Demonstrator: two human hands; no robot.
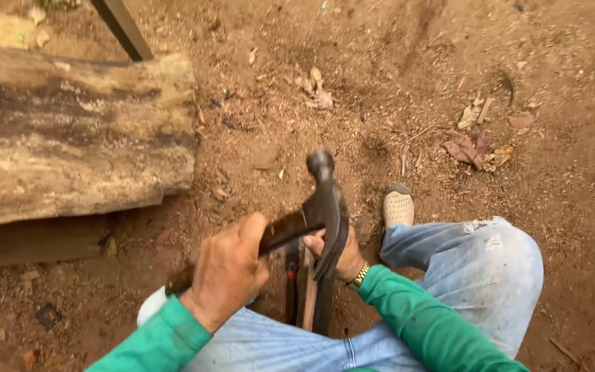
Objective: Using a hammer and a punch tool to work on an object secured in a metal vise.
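- Hammering is what we are doing, sitting on the reddish dirt ground [394,83] in faded blue jeans [476,275] and green sleeves.
- We are clenching our left hand [227,270] around the dark wooden handle of a claw hammer with a dark steel head [325,200]; the handle is running from lower left up to the right, and the head is standing nearly upright, its round face pointing away from us.
- We are gripping, with our right hand [342,256], the top of a bundle of narrow dark upright pieces [309,293] held between our knees; what they are made of we cannot tell.
- Those pieces are lying directly under the hammer head, long axis running roughly toward and away from us, and the right hand is the nearer one, touching them.
- We are keeping a pale perforated shoe [398,205] planted just beyond the right hand.
- We are seeing a large weathered log [70,131] lying well apart to the left.
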